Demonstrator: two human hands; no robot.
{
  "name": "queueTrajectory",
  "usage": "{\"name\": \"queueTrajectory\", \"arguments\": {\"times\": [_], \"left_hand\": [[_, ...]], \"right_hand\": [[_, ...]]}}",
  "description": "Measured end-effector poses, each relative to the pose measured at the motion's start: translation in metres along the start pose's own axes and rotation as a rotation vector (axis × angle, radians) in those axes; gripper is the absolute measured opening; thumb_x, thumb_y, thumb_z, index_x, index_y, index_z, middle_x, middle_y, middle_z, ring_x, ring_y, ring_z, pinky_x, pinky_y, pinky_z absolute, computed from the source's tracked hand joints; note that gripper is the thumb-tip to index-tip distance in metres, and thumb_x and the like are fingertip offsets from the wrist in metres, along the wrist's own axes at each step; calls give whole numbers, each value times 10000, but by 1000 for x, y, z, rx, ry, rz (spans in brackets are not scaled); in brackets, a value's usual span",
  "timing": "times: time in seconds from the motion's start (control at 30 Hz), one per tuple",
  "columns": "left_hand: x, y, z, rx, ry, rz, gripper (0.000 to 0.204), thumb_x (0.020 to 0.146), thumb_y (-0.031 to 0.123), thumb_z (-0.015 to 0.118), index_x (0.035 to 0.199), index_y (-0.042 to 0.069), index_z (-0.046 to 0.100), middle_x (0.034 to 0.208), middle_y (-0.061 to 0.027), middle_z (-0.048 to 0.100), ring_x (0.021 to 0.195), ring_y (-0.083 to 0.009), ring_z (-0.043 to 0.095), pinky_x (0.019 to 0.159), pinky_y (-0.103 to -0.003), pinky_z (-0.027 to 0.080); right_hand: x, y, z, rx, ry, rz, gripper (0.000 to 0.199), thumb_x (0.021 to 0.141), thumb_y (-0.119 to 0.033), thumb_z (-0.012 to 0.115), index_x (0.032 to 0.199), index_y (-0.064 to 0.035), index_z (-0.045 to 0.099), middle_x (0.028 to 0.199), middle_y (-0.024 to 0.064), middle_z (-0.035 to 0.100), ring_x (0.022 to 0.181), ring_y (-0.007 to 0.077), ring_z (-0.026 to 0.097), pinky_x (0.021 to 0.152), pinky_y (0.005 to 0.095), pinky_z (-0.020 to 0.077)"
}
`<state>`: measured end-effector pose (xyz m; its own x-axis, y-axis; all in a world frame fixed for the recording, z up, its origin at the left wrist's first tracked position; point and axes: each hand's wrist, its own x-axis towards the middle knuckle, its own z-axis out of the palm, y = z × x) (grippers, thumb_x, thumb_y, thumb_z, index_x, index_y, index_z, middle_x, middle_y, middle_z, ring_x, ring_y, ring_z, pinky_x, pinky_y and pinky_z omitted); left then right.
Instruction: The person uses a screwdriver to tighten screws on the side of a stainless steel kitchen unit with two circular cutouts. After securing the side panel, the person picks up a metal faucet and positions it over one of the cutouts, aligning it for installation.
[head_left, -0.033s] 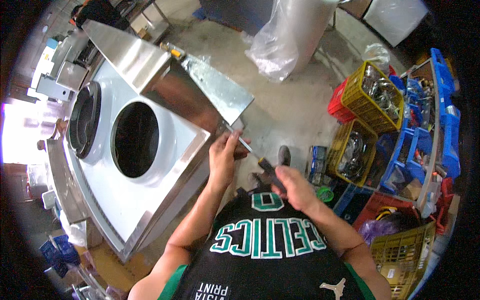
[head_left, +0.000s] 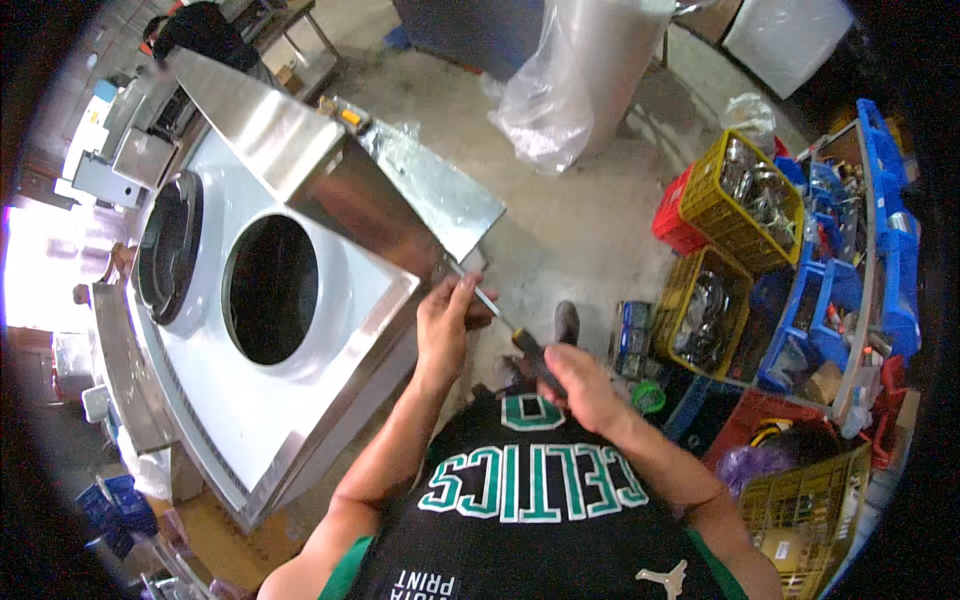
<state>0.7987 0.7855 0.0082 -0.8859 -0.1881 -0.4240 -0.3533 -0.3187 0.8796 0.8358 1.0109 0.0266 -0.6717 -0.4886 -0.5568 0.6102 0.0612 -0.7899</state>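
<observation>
A large stainless steel unit point(head_left: 330, 400) with a white film-covered top lies tilted in front of me. It has a round open hole point(head_left: 270, 290) and a second ringed opening point(head_left: 165, 250). My right hand point(head_left: 590, 395) grips the dark handle of a screwdriver point(head_left: 500, 312). The shaft points up-left to the unit's corner, below a bare steel panel point(head_left: 440, 195). My left hand point(head_left: 445, 325) rests at that corner with its fingers pinching the shaft near the tip.
A plastic-wrapped cylinder point(head_left: 570, 90) stands on the concrete floor ahead. At the right are yellow crates of metal parts point(head_left: 745, 190), a red crate point(head_left: 672, 218) and a blue bin rack point(head_left: 885, 230). My shoe point(head_left: 566, 322) is beside the screwdriver.
</observation>
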Motion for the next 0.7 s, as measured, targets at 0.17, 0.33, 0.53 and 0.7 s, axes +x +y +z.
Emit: {"name": "queueTrajectory", "arguments": {"times": [0.17, 0.33, 0.53, 0.7], "left_hand": [[-2, 4, 2, -27, -4, 22, 397, 1019, 332, 609, 1168, -34, 651, 947, -141, 734, 765, -144, 657, 729, -282, 525], [9, 1, 9, -211, 0, 57, 338, 1012, 294, 627, 1126, -23, 649, 926, -125, 729, 733, -143, 656, 700, -268, 521], [16, -9, 14, -129, 21, 97, 330, 1041, 341, 578, 1083, 16, 620, 894, -125, 723, 698, -159, 677, 655, -287, 532], [3, -33, 21, -49, -47, 206, 521, 1076, 478, 426, 1119, -3, 619, 890, -145, 722, 756, -208, 702, 717, -323, 561]], "right_hand": [[-8, -17, 8, -491, 130, -316, 438, 1043, -428, 523, 1104, -2, 602, 809, 137, 658, 740, 280, 659, 688, 389, 510], [-4, -36, 15, -877, 388, -438, 372, 997, -320, 606, 1199, -7, 621, 938, 243, 695, 846, 447, 678, 713, 470, 532], [17, -30, -12, -57, 17, -57, 332, 1058, -356, 519, 1071, -41, 625, 691, 67, 607, 484, 171, 529, 453, 277, 406], [16, -25, -26, 184, -188, 33, 300, 1087, -327, 465, 1002, -61, 573, 746, 25, 575, 491, 51, 427, 420, 193, 332]]}}
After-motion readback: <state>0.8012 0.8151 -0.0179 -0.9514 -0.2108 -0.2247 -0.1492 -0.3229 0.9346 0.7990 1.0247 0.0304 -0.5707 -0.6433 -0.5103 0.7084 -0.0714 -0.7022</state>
